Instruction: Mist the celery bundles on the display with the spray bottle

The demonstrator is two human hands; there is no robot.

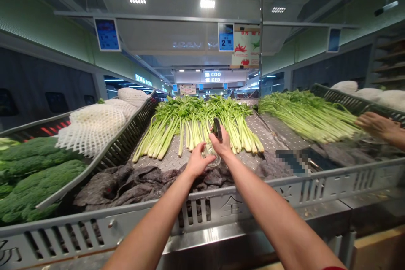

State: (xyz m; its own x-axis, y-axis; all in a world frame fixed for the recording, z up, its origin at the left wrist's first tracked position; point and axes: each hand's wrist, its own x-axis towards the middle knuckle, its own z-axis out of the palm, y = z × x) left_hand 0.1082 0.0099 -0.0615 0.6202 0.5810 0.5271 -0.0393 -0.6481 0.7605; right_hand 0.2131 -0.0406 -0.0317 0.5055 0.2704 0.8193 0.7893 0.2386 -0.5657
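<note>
My right hand (221, 141) is wrapped round the upper part of a clear spray bottle (213, 161) with a black spray head (217, 128). Curled at the bottle's lower left side is my left hand (198, 161), its thumb and fingers on the clear body. Just beyond both hands, celery (193, 124) lies in a row, pale stalk ends toward me and leaves to the back. Below the hands, crumpled dark grey cloth (142, 183) is bunched along the front of the display.
A slotted grey rail (230, 204) runs along the front. To the left are broccoli (44, 173) and net-wrapped produce (95, 124) beside a dark crate wall (126, 135). On the right, a mirror panel (316, 67) reflects celery and a hand. Price screens (225, 37) hang above.
</note>
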